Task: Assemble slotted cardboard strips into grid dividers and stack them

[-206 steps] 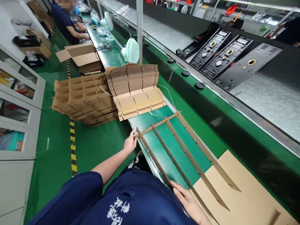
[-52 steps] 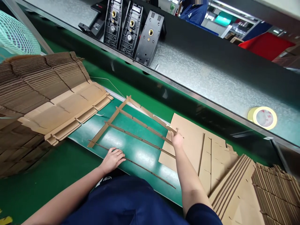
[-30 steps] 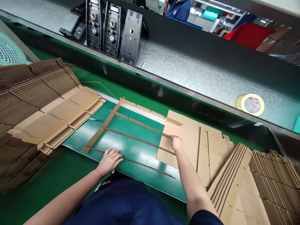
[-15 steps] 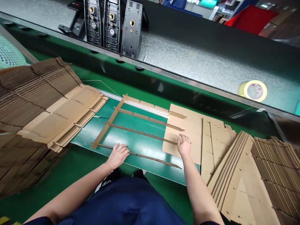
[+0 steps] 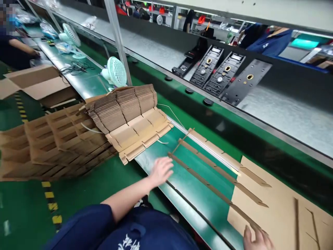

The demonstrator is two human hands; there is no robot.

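Note:
Three long slotted cardboard strips (image 5: 215, 172) stand on edge across the green belt (image 5: 187, 187), joined at their far left end by a short cross strip (image 5: 182, 140). My left hand (image 5: 161, 170) is blurred, fingers spread, at the left end of the nearest strip and holds nothing. My right hand (image 5: 257, 239) is cut off by the bottom edge. Its thumb and fingers sit at the right end of the nearest strip, over a flat cardboard sheet (image 5: 281, 211). Its grip is hidden.
A fanned pile of slotted strips (image 5: 135, 121) lies on the belt left of my hand. Assembled cardboard grids (image 5: 52, 139) are stacked below it. Behind stand a small fan (image 5: 116, 71), a metal pole (image 5: 117, 38), black plastic panels (image 5: 223, 74) and an open carton (image 5: 39, 83). A co-worker (image 5: 13, 45) sits far left.
My head has turned left, bringing the fan and grid stack into view. My left hand slid to the strips' left end. My right hand dropped to the near strip's right end.

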